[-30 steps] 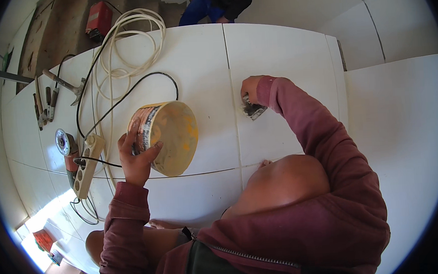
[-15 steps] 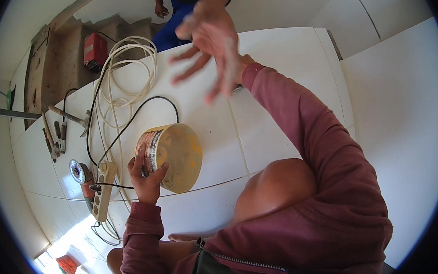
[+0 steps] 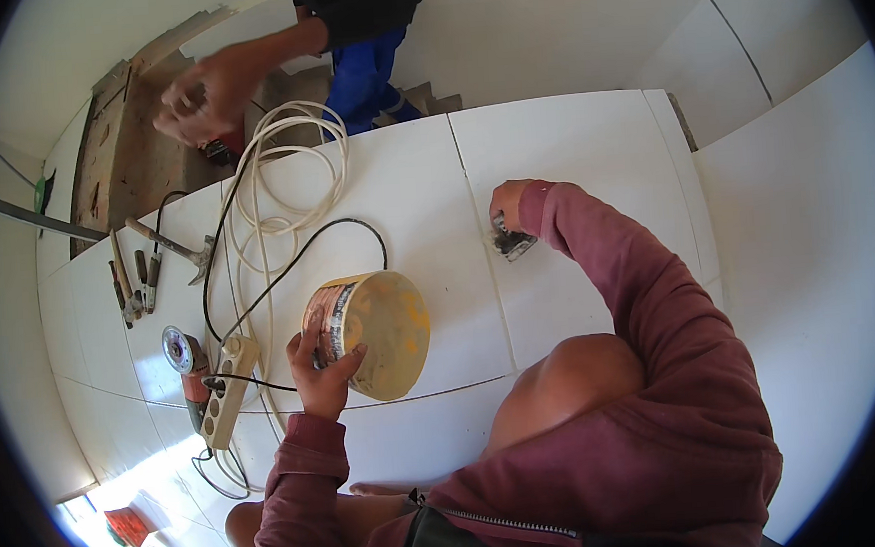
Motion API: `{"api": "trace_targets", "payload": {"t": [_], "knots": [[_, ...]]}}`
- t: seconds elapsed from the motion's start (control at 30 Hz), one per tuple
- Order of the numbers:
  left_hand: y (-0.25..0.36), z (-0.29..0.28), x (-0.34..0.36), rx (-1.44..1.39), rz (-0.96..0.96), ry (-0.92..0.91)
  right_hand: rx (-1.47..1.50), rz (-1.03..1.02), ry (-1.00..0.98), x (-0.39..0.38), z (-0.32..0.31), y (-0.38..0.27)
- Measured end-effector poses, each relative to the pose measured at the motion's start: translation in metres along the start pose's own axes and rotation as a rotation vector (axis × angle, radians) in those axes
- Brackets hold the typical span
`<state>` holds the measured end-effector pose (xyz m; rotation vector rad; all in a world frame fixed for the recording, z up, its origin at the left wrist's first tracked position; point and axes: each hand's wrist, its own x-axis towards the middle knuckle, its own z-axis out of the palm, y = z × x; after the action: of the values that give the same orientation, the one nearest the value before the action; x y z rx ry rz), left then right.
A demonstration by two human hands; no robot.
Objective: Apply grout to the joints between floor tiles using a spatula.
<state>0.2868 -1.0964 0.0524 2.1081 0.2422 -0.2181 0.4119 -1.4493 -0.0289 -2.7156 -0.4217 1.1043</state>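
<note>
My left hand grips the rim of a round tub tipped on its side on the white tiled floor, with its yellowish-stained base facing up. My right hand, arm stretched forward in a maroon sleeve, presses a small grey metal tool onto the floor beside a tile joint. My bare knee is raised between both arms.
Another person's hand reaches in at upper left; their blue-trousered legs stand on the steps behind. Left of the tub lie a white cable coil, a power strip, an angle grinder, a hammer and small hand tools.
The other person's hand, in the top middle half a second ago, has moved to the upper left. My left hand still holds the tub; my right hand is back on the tile with the tool.
</note>
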Motion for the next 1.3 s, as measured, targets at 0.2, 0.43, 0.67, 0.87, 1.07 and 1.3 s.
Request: {"api": "trace_targets", "payload": {"t": [0.2, 0.43, 0.67, 0.87, 1.07, 1.3], "knots": [[-0.001, 0.005, -0.001, -0.034, 0.031, -0.013, 0.268, 0.300, 0.642, 0.033, -0.017, 0.003], [-0.006, 0.008, -0.002, 0.047, 0.016, 0.002, 0.613, 0.148, 0.542, 0.042, -0.015, 0.044], [-0.004, 0.003, 0.003, -0.103, -0.022, 0.000, 0.279, 0.103, 0.611, 0.042, 0.009, 0.005], [0.002, 0.003, 0.002, -0.122, 0.007, -0.013, 0.303, 0.192, 0.639, 0.022, -0.019, 0.014], [-0.015, 0.000, 0.004, 0.027, 0.000, 0.002, 0.230, 0.099, 0.328, 0.032, -0.031, 0.023], [-0.008, 0.000, 0.003, -0.122, -0.024, -0.016, 0.397, 0.182, 0.597, 0.063, -0.045, 0.035]]}}
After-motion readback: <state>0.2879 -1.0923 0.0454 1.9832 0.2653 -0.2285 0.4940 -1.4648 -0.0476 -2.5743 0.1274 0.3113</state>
